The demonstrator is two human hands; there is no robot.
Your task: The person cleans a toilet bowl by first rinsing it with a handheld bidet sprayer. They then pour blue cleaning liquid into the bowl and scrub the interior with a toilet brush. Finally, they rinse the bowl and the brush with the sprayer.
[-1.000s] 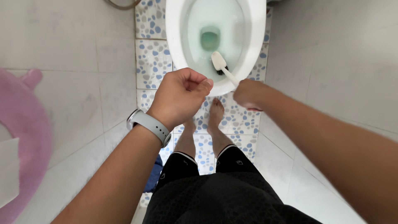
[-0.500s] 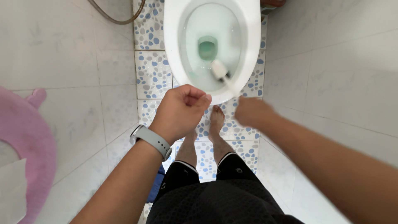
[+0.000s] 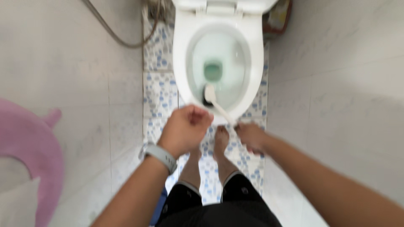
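Bright, even daylight; heavy motion blur

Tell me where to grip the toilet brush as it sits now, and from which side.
Grip the toilet brush by its handle's near end, at the bowl's front rim, where the right hand seems to hold it, though blur hides the grip. Come from the front: the handle slants out of the toilet bowl toward the person, and the head is down inside.

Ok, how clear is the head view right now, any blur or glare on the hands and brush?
Head view: motion blur throughout, worst on the right hand, smeared around the toilet brush handle; the left hand is soft, a closed fist. Even daylight, no hard shadows, mild sheen inside the toilet bowl. Wide-angle bending at the edges.
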